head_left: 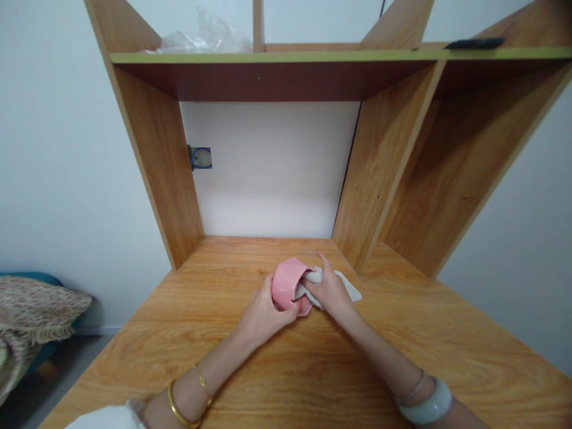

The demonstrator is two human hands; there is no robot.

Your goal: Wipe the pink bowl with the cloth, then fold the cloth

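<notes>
A glossy pink faceted pot (pixel 288 280) is tipped on its side above the wooden desktop, its opening turned to the right. My left hand (pixel 268 313) grips it from the left, with the thumb along its lower edge. In my right hand (pixel 330 289) is a white cloth (pixel 349 287), partly pushed into the pot's opening. The fingertips of this hand are hidden by the cloth and the pot's rim. One end of the cloth hangs out to the right, past the hand.
The wooden desktop (pixel 214 310) runs under a shelf unit with upright panels (pixel 379 161). Up on the shelf lie a crumpled clear plastic bag (pixel 201 39) and a dark flat object (pixel 476 43). A fringed woven cover (pixel 40 310) lies at far left.
</notes>
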